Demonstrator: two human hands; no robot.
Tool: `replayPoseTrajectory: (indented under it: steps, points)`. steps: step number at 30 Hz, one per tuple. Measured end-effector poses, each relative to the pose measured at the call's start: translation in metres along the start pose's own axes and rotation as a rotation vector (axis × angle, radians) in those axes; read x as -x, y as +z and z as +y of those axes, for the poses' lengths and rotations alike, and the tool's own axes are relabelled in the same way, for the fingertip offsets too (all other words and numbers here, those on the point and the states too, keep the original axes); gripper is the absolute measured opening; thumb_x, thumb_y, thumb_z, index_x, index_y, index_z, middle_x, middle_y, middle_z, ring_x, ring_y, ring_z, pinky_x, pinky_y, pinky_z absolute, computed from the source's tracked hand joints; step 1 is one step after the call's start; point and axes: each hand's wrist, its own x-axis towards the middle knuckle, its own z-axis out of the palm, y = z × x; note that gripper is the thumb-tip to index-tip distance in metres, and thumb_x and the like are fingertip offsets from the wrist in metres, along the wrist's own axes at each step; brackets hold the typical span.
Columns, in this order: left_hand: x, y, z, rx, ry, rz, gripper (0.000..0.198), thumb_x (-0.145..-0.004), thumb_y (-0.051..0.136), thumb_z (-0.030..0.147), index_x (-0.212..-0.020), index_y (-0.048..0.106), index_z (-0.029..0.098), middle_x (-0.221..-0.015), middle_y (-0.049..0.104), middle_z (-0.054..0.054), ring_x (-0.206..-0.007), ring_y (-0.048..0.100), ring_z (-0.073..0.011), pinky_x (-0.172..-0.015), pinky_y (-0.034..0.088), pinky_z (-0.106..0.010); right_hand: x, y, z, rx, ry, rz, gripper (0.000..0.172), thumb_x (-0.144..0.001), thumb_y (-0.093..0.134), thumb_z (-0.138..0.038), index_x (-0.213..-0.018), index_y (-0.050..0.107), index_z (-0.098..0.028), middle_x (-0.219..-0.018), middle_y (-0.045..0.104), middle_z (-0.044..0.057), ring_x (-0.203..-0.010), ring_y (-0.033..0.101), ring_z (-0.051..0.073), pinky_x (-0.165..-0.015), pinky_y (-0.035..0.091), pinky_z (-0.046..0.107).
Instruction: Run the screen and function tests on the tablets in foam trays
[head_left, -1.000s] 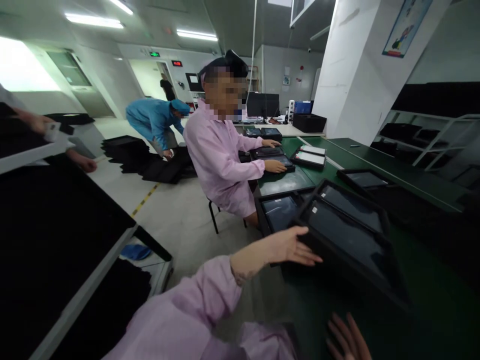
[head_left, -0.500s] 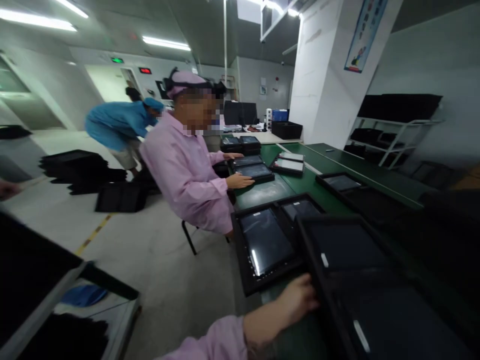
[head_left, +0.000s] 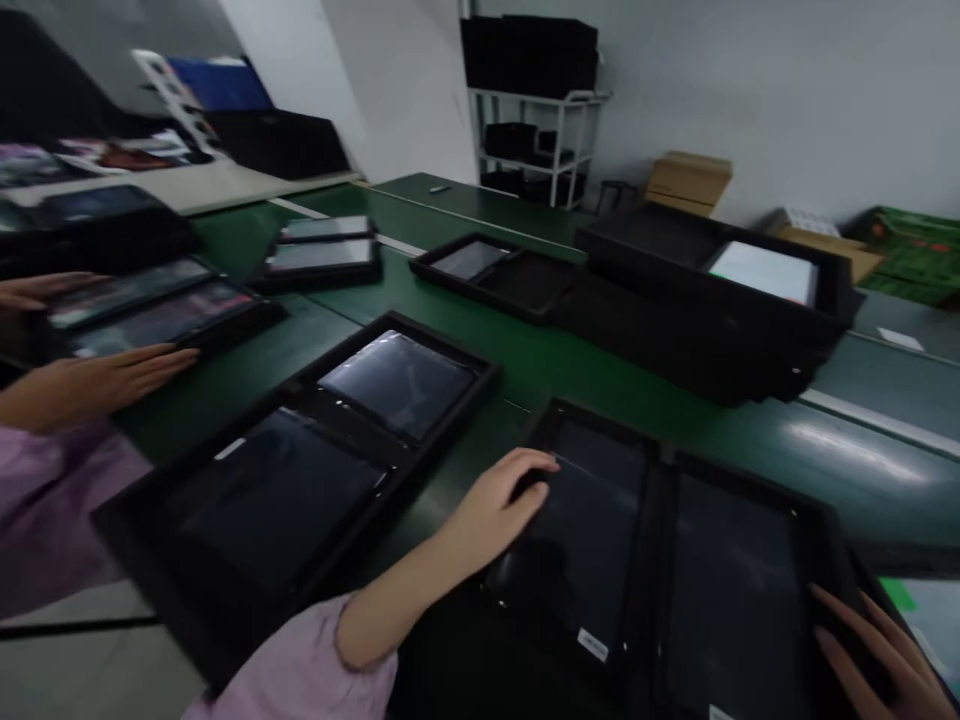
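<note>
A black foam tray [head_left: 661, 500] with two dark, glossy screen panels lies before me at the right front. The left panel [head_left: 581, 520] has a small white label at its near edge, and part of a label shows on the right panel [head_left: 739, 590]. My left hand [head_left: 491, 510] is closed on the tray's left edge, thumb and fingers curled over the rim. On the opposite side, my right hand [head_left: 881, 650] grips the right edge, partly cut off by the frame. Left of this tray is another black tray [head_left: 315, 390], also with two panels.
At far left, a co-worker's hands [head_left: 97, 380] rest at a tray of panels [head_left: 157, 300]. Behind stand a small tray [head_left: 322, 250], a half-filled tray [head_left: 487, 270] and a stack of black trays [head_left: 697, 310] on the green table [head_left: 330, 340]. A rack [head_left: 536, 150] stands beyond.
My view has swung right and down to the table. The held tray now lies lower and flatter before me. My right hand has come into view at its right edge.
</note>
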Motion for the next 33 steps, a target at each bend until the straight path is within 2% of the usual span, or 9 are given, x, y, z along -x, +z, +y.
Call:
replayPoseTrajectory:
  steps: [2, 4, 7, 11, 15, 18, 21, 28, 33]
  points:
    - [-0.018, 0.036, 0.011, -0.329, 0.133, -0.228, 0.048, -0.092, 0.062, 0.035, -0.138, 0.069, 0.022, -0.157, 0.06, -0.015, -0.148, 0.053, -0.0346, -0.127, 0.038, -0.052, 0.006, -0.006, 0.006, 0.045, -0.004, -0.035, 0.061, -0.083, 0.054, -0.076, -0.11, 0.081, -0.028, -0.14, 0.068, 0.016, -0.141, 0.058, 0.047, -0.112, 0.05, 0.07]
    - [-0.035, 0.069, 0.011, -0.574, 0.21, -0.369, 0.07, -0.093, 0.061, 0.039, -0.158, 0.049, 0.014, -0.174, 0.036, -0.024, -0.163, 0.031, -0.0401, -0.131, 0.028, -0.061, 0.01, -0.001, 0.003, 0.09, -0.02, -0.036, 0.061, -0.079, 0.055, -0.08, -0.098, 0.08, -0.028, -0.134, 0.07, 0.018, -0.147, 0.05, 0.05, -0.117, 0.041, 0.076]
    - [-0.058, 0.102, -0.003, -0.826, 0.279, -0.416, 0.096, -0.087, 0.069, 0.045, -0.167, 0.029, 0.009, -0.179, 0.011, -0.029, -0.166, 0.003, -0.046, -0.131, 0.01, -0.071, 0.016, 0.014, -0.014, 0.183, 0.013, 0.029, 0.062, -0.077, 0.055, -0.084, -0.089, 0.078, -0.028, -0.126, 0.072, 0.021, -0.151, 0.042, 0.05, -0.119, 0.033, 0.082]
    - [-0.08, 0.116, -0.013, -0.936, 0.294, -0.412, 0.102, -0.088, 0.069, 0.045, -0.17, 0.018, 0.011, -0.179, 0.001, -0.029, -0.165, -0.004, -0.0492, -0.127, 0.005, -0.078, 0.015, 0.031, -0.049, 0.267, 0.008, 0.134, 0.075, -0.089, 0.043, -0.081, -0.106, 0.076, -0.016, -0.137, 0.066, 0.028, -0.153, 0.039, 0.05, -0.119, 0.03, 0.082]
    - [-0.102, 0.124, -0.001, -1.071, 0.35, -0.311, 0.095, -0.087, 0.066, 0.036, -0.167, 0.024, 0.006, -0.179, 0.013, -0.03, -0.166, 0.004, -0.0505, -0.128, 0.006, -0.077, -0.001, 0.038, -0.072, 0.251, -0.019, 0.224, 0.083, -0.099, 0.036, -0.075, -0.122, 0.069, -0.003, -0.155, 0.049, 0.037, -0.158, 0.028, 0.053, -0.117, 0.036, 0.079]
    - [-0.117, 0.13, 0.005, -1.11, 0.357, -0.279, 0.086, -0.087, 0.064, 0.033, -0.162, 0.035, 0.002, -0.168, 0.04, -0.032, -0.161, 0.028, -0.0493, -0.13, 0.014, -0.074, -0.009, 0.036, -0.078, 0.241, -0.009, 0.208, 0.074, -0.101, 0.037, -0.072, -0.126, 0.066, -0.008, -0.158, 0.048, 0.032, -0.156, 0.032, 0.052, -0.116, 0.036, 0.079]
    - [-0.121, 0.132, 0.003, -1.098, 0.363, -0.264, 0.077, -0.088, 0.059, 0.031, -0.159, 0.042, 0.008, -0.154, 0.057, -0.026, -0.151, 0.044, -0.0453, -0.129, 0.017, -0.075, -0.01, 0.03, -0.081, 0.228, -0.008, 0.179, 0.066, -0.102, 0.041, -0.069, -0.13, 0.064, -0.014, -0.161, 0.047, 0.026, -0.155, 0.035, 0.048, -0.118, 0.037, 0.077]
    - [-0.118, 0.136, 0.001, -1.104, 0.372, -0.188, 0.055, -0.089, 0.048, 0.014, -0.143, 0.06, 0.008, -0.134, 0.067, -0.024, -0.131, 0.057, -0.0412, -0.127, 0.023, -0.074, -0.013, 0.025, -0.082, 0.237, -0.035, 0.173, 0.059, -0.104, 0.044, -0.064, -0.133, 0.064, -0.017, -0.161, 0.049, 0.023, -0.154, 0.04, 0.045, -0.12, 0.038, 0.073]
    - [-0.122, 0.139, 0.004, -1.062, 0.356, -0.19, 0.049, -0.088, 0.044, 0.008, -0.132, 0.066, 0.005, -0.127, 0.068, -0.026, -0.125, 0.059, -0.0419, -0.124, 0.025, -0.075, -0.014, 0.027, -0.082, 0.257, 0.002, 0.184, 0.059, -0.104, 0.044, -0.065, -0.133, 0.066, -0.019, -0.161, 0.051, 0.019, -0.153, 0.042, 0.043, -0.119, 0.042, 0.07]
